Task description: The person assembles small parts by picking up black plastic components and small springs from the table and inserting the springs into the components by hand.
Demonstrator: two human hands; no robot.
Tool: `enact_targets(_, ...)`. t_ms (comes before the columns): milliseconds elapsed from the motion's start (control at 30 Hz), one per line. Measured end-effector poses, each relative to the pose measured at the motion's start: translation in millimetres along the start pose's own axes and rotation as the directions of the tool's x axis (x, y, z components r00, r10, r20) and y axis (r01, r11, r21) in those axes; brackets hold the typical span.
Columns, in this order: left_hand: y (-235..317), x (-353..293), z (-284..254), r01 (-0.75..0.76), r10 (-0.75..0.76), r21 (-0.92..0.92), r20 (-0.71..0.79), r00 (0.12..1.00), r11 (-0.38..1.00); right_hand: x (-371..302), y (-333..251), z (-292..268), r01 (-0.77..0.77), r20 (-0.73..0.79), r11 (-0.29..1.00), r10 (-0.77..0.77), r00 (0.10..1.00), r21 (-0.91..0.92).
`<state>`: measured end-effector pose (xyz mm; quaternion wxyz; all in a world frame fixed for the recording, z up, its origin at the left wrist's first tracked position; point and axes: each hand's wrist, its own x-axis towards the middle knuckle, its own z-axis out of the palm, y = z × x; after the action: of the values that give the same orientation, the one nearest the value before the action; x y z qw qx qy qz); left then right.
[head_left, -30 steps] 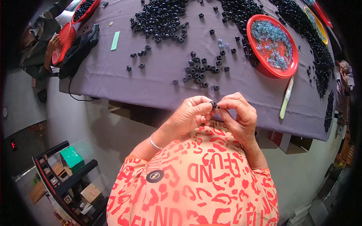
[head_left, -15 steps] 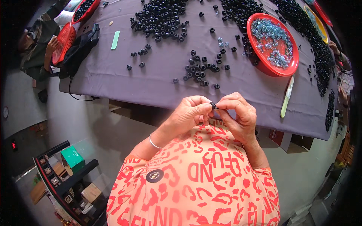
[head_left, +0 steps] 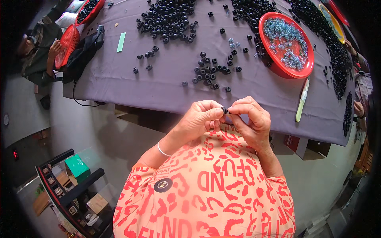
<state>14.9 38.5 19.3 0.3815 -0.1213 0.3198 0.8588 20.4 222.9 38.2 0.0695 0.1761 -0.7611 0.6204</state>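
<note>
In front of my chest, just off the near table edge, my two hands meet. A small black round part with a hole (head_left: 224, 110) is pinched between the thumb and forefinger of my left hand (head_left: 202, 117). The fingertips of my right hand (head_left: 250, 117) are closed together against its right side; whatever they hold is too small and hidden to make out. Beyond my hands lies a loose cluster of the same black parts (head_left: 208, 73) on the grey tablecloth (head_left: 158, 89). A red bowl (head_left: 308, 71) at the right contains many tiny shiny bluish pieces (head_left: 293, 61).
Big heaps of black parts (head_left: 168, 20) cover the far table, with a long heap of smaller ones (head_left: 337, 59) at the right. A pale green-handled tool (head_left: 302, 101) lies near the bowl. At left are a red basket (head_left: 70, 45) and another person's hand (head_left: 54, 48).
My hands stay together at nearly the same spot, with the fingers shifting slightly around the black part. At the far right, another person's hand has moved.
</note>
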Motion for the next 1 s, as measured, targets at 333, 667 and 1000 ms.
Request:
enact_targets(333,2.6,-6.5,-3.9,-0.006,0.008,0.148,-0.015,1.0,0.989,-0.9,-0.7,-0.4,0.069,0.062,0.998,-0.069,0.996,-0.012)
enact_targets(667,9.3,-6.8,-5.4,-0.007,0.007,0.203,-0.001,1.0,0.979,1.6,1.0,2.2,0.158,0.099,0.985,-0.151,0.984,-0.074)
enact_targets(1000,14.8,-3.8,-11.4,0.104,-0.111,0.147,0.044,0.993,0.984,6.5,1.3,-8.9,-0.448,0.361,0.79,0.308,0.88,0.418)
